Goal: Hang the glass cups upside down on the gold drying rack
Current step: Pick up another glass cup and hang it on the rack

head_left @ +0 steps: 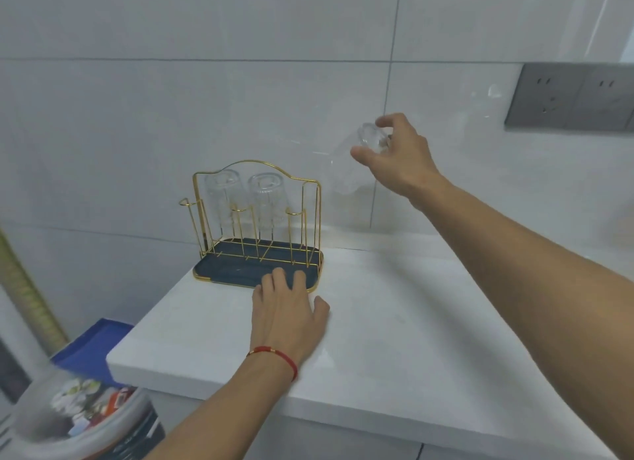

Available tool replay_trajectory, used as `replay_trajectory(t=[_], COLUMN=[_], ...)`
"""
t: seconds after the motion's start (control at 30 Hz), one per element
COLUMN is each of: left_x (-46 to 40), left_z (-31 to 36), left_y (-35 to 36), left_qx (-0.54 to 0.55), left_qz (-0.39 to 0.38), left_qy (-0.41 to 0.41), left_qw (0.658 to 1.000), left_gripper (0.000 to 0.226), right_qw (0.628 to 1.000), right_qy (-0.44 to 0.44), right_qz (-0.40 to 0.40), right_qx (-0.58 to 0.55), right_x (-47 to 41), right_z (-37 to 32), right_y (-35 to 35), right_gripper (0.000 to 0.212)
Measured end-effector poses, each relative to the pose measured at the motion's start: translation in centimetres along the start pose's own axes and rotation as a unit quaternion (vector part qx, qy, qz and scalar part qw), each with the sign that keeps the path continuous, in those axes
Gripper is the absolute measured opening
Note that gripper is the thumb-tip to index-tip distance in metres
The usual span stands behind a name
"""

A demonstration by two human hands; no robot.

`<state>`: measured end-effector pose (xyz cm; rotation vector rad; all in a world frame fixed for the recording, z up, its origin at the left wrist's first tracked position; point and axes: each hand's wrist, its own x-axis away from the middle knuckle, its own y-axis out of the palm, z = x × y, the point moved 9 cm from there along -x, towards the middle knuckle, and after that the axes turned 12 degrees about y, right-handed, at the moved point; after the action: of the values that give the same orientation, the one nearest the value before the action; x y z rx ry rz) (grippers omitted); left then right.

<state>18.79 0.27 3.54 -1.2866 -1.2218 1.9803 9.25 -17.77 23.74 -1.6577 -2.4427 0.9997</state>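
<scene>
The gold drying rack (257, 219) sits at the back left corner of the white desk (394, 322), right against the tiled wall. Two glass cups (223, 194) (267, 195) already hang upside down on its back pegs. The right hand (398, 158) is up in the air right of the rack, grip clenched around the base of a third glass cup (353, 164), tilted mouth-down. The left hand (286, 308) lies flat and released, fingertips on the rack's dark tray (223, 271).

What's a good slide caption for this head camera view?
Right hand carries a glass cup toward the gold rack; left hand steadies its tray.
</scene>
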Motion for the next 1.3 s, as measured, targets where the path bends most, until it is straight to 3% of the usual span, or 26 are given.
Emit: replay_trajectory(t=[0.2, 0.67, 0.83, 1.0, 1.17, 1.3], left_x=[0.0, 0.0, 0.0, -0.1, -0.2, -0.1], left_z=[0.1, 0.5, 0.5, 0.5, 0.4, 1.4], left_y=[-0.1, -0.4, -0.4, -0.4, -0.3, -0.8], left_qx=[0.000, 0.012, 0.011, 0.006, 0.002, 0.005], left_qz=[0.008, 0.030, 0.034, 0.028, 0.023, 0.024], left_qy=[0.004, 0.007, 0.007, 0.006, 0.004, 0.040], left_qw=[1.000, 0.999, 0.999, 1.000, 1.000, 0.999], left_gripper=[0.032, 0.015, 0.015, 0.015, 0.016, 0.026], right_qw=[0.987, 0.942, 0.952, 0.964, 0.992, 0.996], right_qy=[-0.057, -0.118, -0.124, -0.105, -0.094, -0.062], right_qz=[-0.088, -0.260, -0.240, -0.217, -0.063, 0.006], right_qx=[0.125, 0.178, 0.146, 0.113, 0.051, 0.071], right_x=[-3.5, -5.2, -4.9, -3.9, 0.4, 6.6], right_z=[-3.3, -0.5, -0.1, 1.3, 6.8, 14.5], right_y=[4.3, 13.4, 13.4, 11.9, 5.9, 0.4], right_gripper=[0.069, 0.059, 0.054, 0.062, 0.042, 0.040])
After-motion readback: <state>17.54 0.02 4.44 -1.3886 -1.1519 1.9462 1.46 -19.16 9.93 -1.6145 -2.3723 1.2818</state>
